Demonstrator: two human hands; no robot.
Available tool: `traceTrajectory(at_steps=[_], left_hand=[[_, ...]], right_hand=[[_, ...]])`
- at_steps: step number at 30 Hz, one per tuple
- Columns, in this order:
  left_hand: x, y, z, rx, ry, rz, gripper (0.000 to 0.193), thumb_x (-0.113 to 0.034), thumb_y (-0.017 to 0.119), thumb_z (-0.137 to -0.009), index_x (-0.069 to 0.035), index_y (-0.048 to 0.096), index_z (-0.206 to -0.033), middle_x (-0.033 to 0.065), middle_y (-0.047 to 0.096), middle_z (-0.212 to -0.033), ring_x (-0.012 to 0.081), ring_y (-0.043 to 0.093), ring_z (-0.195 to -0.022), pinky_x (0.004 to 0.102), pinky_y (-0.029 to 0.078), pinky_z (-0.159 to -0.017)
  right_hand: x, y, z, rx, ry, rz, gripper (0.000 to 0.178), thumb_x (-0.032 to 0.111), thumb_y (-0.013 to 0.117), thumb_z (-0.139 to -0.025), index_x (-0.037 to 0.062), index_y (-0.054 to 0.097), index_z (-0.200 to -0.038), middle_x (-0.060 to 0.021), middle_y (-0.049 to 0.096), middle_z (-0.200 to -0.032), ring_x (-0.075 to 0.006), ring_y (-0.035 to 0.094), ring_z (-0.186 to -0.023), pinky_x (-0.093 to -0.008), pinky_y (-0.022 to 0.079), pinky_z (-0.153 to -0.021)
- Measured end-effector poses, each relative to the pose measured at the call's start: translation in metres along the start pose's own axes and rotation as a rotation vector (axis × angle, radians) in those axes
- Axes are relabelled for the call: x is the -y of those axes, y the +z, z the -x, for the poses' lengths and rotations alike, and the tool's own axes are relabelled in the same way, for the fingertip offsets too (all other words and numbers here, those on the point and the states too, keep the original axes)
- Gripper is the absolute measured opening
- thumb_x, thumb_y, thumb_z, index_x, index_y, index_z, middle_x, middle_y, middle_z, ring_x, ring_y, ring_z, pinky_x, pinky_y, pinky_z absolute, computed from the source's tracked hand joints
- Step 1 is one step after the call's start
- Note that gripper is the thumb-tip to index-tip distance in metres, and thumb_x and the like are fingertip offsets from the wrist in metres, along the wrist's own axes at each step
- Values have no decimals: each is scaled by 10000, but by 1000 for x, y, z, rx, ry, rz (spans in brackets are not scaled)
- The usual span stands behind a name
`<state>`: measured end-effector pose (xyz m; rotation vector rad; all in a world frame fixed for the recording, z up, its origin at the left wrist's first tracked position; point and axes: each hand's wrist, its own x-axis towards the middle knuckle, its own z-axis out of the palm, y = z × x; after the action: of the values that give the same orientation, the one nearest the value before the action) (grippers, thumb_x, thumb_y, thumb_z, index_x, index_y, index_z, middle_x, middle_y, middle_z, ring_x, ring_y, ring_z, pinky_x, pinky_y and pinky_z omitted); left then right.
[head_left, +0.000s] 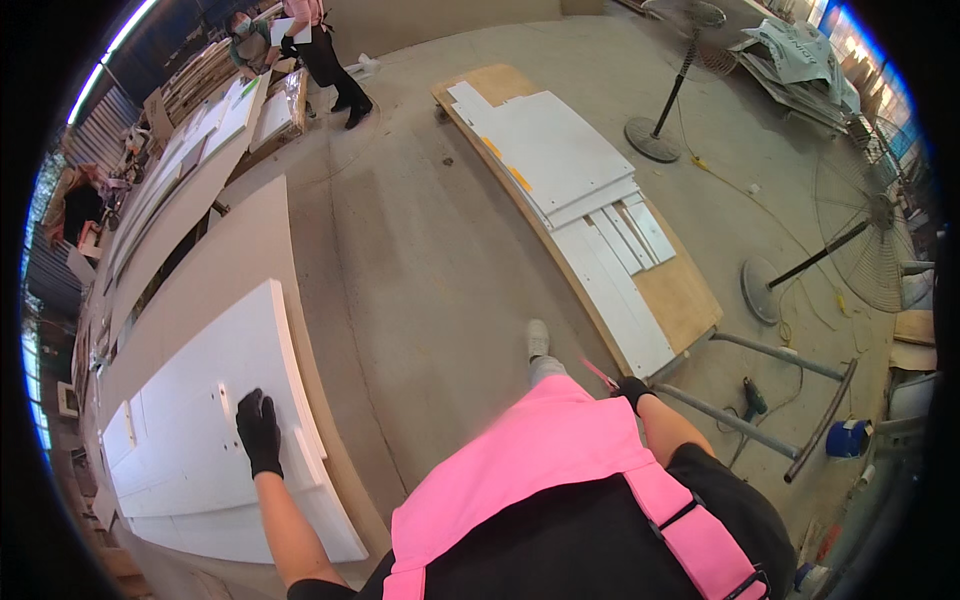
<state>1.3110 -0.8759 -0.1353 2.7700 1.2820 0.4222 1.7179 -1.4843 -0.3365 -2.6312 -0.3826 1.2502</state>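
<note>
My left hand [260,432], in a black glove, is over the white panels [190,420] on the left bench. It holds nothing that I can see; its fingers are apart and slightly bent, and whether they touch the panel is unclear. Off to the right, my right hand [632,392], also gloved in black, is closed around a thin pinkish-red strip [600,374] whose exact kind does not show. That hand is beside the near end of a wooden-topped trolley [690,300], close to its metal handle [770,355]. White boards [570,150] and narrower white strips [622,238] lie on the trolley.
Two standing fans [655,135] [765,290] and a yellow cable [740,180] are at the right. A cordless drill [754,398] and a blue roll-shaped thing [848,438] are beyond the handle. Two people [318,50] are at the far left, near stacked boards [225,120].
</note>
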Motion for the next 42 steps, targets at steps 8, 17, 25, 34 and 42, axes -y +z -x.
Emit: traceTrajectory(at_steps=[8, 17, 25, 34, 42], left_hand=[[-126, 0, -58, -262, 12, 64, 367, -171, 575, -924, 8, 557, -1244, 167, 570, -1273, 318, 508, -1207, 411, 381, -1035], [-320, 109, -194, 205, 338, 210, 428, -270, 559, -936, -19, 543, -1282, 167, 547, -1309, 329, 478, -1250, 420, 350, -1060], [-332, 200, -346, 383, 471, 266, 422, -222, 621, -874, -25, 562, -1243, 173, 573, -1263, 336, 513, -1208, 424, 393, -1024], [-422, 308, -614, 466, 865, 375, 459, -189, 642, -828, -40, 544, -1252, 173, 589, -1231, 356, 547, -1141, 447, 430, -969], [-527, 408, -728, 634, 934, 374, 407, -241, 612, -851, -51, 576, -1210, 191, 601, -1197, 362, 552, -1122, 451, 422, -981]], right_hand=[[60, -90, -139, 170, 17, 14, 208, 213, 572, -787, 49, 701, -795, -121, 685, -686, -243, 677, -623, -388, 530, -628], [179, -188, -280, 59, -164, -549, 276, 285, 543, -847, 38, 606, -744, -106, 603, -610, -218, 589, -546, -370, 458, -539], [136, -191, -309, 78, 169, -368, 291, 333, 593, -813, 59, 664, -746, -105, 643, -615, -221, 645, -555, -383, 513, -554], [197, -239, -328, -97, 618, -975, 302, 260, 534, -889, 7, 611, -743, -111, 603, -581, -207, 581, -461, -353, 464, -437], [289, -277, -433, -138, 405, -1110, 192, 258, 644, -800, 71, 668, -837, -116, 624, -626, -232, 620, -534, -376, 465, -467]])
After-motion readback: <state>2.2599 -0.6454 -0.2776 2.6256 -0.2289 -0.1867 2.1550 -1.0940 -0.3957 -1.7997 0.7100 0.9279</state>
